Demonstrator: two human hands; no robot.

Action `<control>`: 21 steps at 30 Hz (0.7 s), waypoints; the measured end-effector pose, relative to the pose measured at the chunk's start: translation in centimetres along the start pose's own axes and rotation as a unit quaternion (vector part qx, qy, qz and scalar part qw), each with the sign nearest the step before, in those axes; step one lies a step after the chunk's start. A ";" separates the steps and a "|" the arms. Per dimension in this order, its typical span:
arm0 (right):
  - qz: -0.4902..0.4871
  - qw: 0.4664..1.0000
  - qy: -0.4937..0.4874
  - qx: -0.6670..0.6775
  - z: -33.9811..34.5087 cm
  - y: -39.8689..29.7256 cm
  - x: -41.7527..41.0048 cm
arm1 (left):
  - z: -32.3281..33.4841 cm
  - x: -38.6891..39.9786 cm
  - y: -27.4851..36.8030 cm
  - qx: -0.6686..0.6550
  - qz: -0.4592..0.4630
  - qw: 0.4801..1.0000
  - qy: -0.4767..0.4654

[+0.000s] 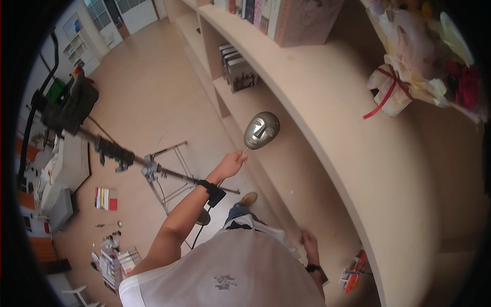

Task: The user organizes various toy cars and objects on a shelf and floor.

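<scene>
A metallic mask ornament [262, 130] stands out in front of me on a thin stem. My left hand [231, 163] is closed around that stem, just below the mask's chin, beside the pale wooden bookshelf [330, 153]. Lower down on the right, my right hand [309, 244] hangs near the edge of a low shelf, fingers curled; whether it holds anything does not show. A dark flat item with a light edge [325, 277] lies partly hidden behind the right wrist. Both wrists wear black straps.
Left of me stands a tripod [151, 169] with a black pole. Books [106, 198] and small objects lie on the floor. The shelves hold books [239, 71], a wrapped bouquet [414, 57] with a red ribbon, and a red model [355, 271] low at the right.
</scene>
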State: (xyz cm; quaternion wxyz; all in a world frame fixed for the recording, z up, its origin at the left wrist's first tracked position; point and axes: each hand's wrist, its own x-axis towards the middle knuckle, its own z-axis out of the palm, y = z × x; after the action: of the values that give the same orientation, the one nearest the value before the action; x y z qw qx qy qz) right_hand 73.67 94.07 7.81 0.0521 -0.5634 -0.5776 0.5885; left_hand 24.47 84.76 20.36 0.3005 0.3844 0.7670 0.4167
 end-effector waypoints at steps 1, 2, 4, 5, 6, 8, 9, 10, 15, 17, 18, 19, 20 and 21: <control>-0.044 0.998 -0.037 -0.002 0.3 -2.7 0.6 | 0.1 -2.5 0.2 -0.001 -0.011 1.000 0.005; -0.088 0.993 -0.073 -0.001 0.9 -6.1 0.3 | 0.3 -5.1 0.9 0.001 -0.022 1.000 0.002; -0.119 0.984 -0.122 0.051 3.4 -13.0 -0.9 | 1.0 -10.2 2.1 0.004 -0.046 0.999 0.007; -0.130 0.975 -0.161 0.083 4.5 -15.6 -1.3 | 1.4 -12.0 3.1 0.004 -0.038 0.999 0.010; -0.140 0.962 -0.203 0.116 5.9 -17.9 -1.9 | 1.4 -13.9 3.8 0.006 -0.034 0.999 0.014; -0.179 0.917 -0.303 0.187 9.1 -23.5 -4.9 | 1.5 -18.2 5.3 0.002 -0.026 0.999 0.041; -0.207 0.893 -0.342 0.207 10.7 -25.4 -6.2 | 1.4 -20.0 6.1 -0.004 -0.006 0.998 0.068; -0.238 0.864 -0.382 0.225 12.3 -27.0 -7.1 | 1.2 -21.7 6.6 -0.010 -0.013 0.997 0.080; -0.200 0.740 -0.535 0.355 19.2 -29.9 -11.6 | -1.4 -29.2 9.8 -0.052 -0.055 0.989 0.125; -0.184 0.721 -0.562 0.361 21.3 -30.1 -14.6 | -2.6 -32.7 10.0 -0.086 -0.066 0.983 0.147; -0.187 0.728 -0.560 0.348 22.1 -30.3 -16.6 | -3.1 -34.5 9.7 -0.086 -0.071 0.980 0.162; -0.190 0.736 -0.557 0.334 23.1 -30.3 -18.2 | -3.4 -36.5 9.2 -0.110 -0.075 0.977 0.166; -0.186 0.732 -0.568 0.327 24.4 -29.9 -19.3 | -3.9 -38.2 8.8 -0.133 -0.079 0.973 0.170; -0.177 0.728 -0.579 0.322 25.6 -29.5 -20.6 | -4.3 -40.0 8.6 -0.135 -0.085 0.970 0.184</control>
State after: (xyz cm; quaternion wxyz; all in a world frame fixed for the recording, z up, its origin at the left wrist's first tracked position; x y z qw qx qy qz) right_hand 45.18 73.19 34.25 -0.0110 0.0489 -0.3612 0.9311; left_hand 45.00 52.43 35.50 0.2380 0.1907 0.7755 0.5528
